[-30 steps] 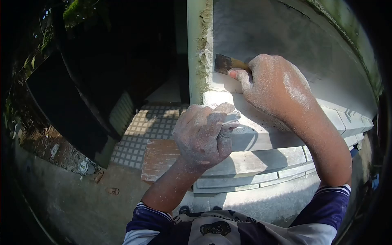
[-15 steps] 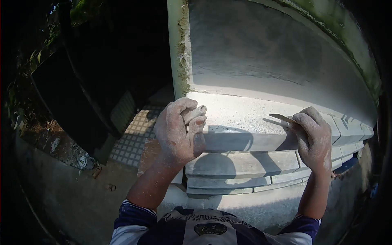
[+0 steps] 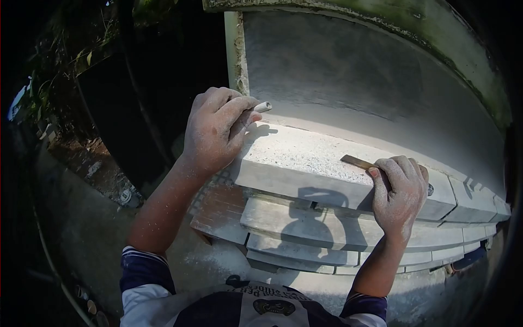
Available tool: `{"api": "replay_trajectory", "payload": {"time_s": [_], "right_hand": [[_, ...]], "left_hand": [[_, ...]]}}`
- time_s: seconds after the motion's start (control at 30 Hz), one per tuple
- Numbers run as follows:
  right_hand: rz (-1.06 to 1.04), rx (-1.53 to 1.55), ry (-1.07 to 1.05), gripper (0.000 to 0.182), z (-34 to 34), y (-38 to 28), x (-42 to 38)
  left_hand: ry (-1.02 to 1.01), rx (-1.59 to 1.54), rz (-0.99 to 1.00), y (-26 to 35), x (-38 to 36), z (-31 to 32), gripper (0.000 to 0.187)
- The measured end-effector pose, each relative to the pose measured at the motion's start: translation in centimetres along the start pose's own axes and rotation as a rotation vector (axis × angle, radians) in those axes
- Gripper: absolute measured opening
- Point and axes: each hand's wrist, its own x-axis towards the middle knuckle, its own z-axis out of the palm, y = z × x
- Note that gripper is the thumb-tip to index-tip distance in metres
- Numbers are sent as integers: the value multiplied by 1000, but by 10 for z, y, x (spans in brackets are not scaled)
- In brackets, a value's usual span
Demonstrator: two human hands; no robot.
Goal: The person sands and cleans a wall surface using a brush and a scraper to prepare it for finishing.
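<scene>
My left hand [image 3: 213, 129], dusted white, grips a small pale cylinder-shaped piece [image 3: 262, 107] at the left end of a grey stone ledge [image 3: 305, 163]. My right hand [image 3: 399, 192] holds a flat metal scraper [image 3: 357, 162], its blade lying on the ledge's top surface near the front edge. Both hands rest against the ledge, which juts out below a smooth grey wall panel [image 3: 338, 71].
Stepped grey mouldings [image 3: 305, 229] run below the ledge. A rough plastered corner edge [image 3: 237, 54] borders the panel on the left. Down left lie a tiled floor patch [image 3: 218, 201], a concrete ground strip [image 3: 87, 229] and dark foliage [image 3: 49, 76].
My right hand came down from the wall corner to the ledge, then shifted slightly lower with the scraper. My left hand rose to the ledge's left end.
</scene>
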Motion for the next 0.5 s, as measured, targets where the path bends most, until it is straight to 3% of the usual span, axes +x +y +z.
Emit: {"api": "replay_trajectory", "payload": {"time_s": [0.07,0.27,0.5], "right_hand": [[4,-12,24,10,3,0,-3],[81,-139,71,17,14,-8,-7],[121,-111,57,29,18,-12,-8]], "left_hand": [[6,101,141,-1,19,5,25],[-72,289,346,-1,42,21,25],[-48,238,309,-19,25,20,21]]}}
